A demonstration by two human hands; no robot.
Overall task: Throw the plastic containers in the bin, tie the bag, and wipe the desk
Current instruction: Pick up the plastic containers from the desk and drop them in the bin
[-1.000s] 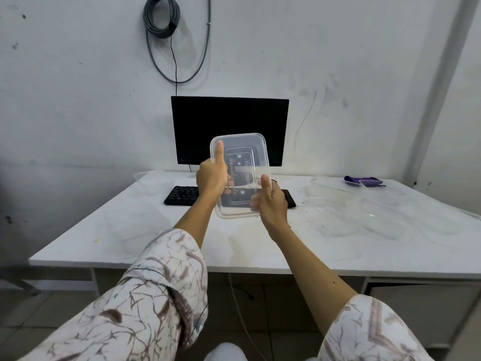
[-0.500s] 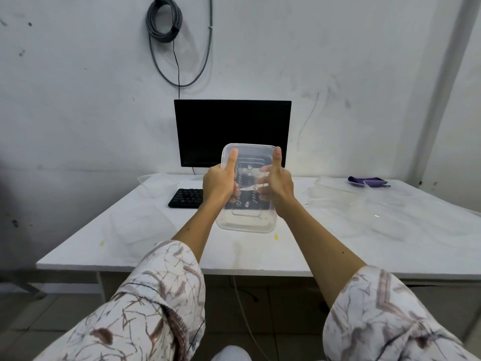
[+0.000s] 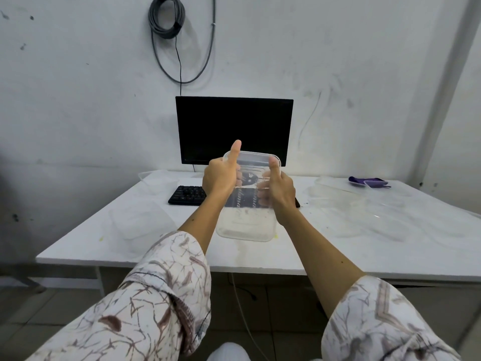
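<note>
I hold a clear rectangular plastic container (image 3: 247, 222) upright in front of me, above the white desk (image 3: 182, 246). My left hand (image 3: 220, 175) grips its left edge with the thumb up along the rim. My right hand (image 3: 278, 191) grips its right edge, thumb also raised. More clear containers lie on the desk: one at the near left (image 3: 140, 222), one at the far left (image 3: 156, 178), and several at the right (image 3: 364, 204). A purple cloth (image 3: 364, 181) lies at the far right of the desk. No bin or bag is in view.
A black monitor (image 3: 234, 128) stands at the back of the desk with a black keyboard (image 3: 186, 195) in front of it. A coiled grey cable (image 3: 166, 16) hangs on the wall. Cables hang under the desk over a tiled floor.
My right hand slid up from the container's lower edge to its right side. The container tilted from leaning left to nearly straight and came slightly lower and closer.
</note>
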